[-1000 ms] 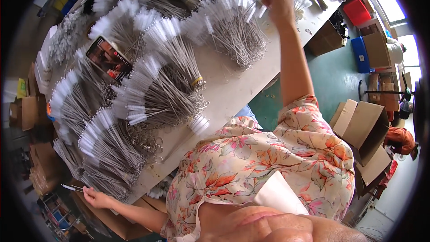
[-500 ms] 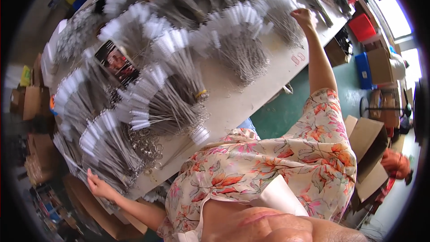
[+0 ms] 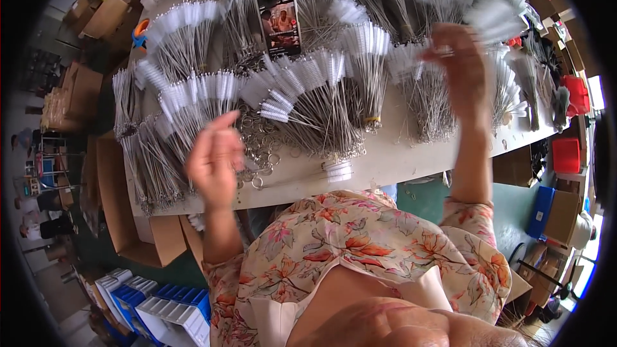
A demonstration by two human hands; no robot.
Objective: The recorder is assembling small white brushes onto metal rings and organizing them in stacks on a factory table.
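Bundles of thin wire cleaning brushes with white bristle heads cover the white table. My left hand (image 3: 217, 159) is raised at the table's near left, fingers apart and slightly blurred, with no object visible in it. Beside it lie a pile of metal split rings (image 3: 262, 151) and a fan of brushes (image 3: 199, 99). My right hand (image 3: 459, 67) hovers over a brush bundle (image 3: 434, 103) at the right and is smeared by motion. Blurred white bristles (image 3: 495, 18) show just beyond it; whether it grips any brush cannot be made out.
A phone (image 3: 280, 22) with a lit screen stands among the brushes. Orange scissor handles (image 3: 139, 32) lie at the table's left edge. An open cardboard box (image 3: 138, 231) stands below the left edge, near white and blue plastic bins (image 3: 173, 311). Red bins (image 3: 565, 154) are at the right.
My head view has turned left. My left hand has moved from the outer left brushes in to the split rings. My right hand has drawn back from the far right bundles toward me.
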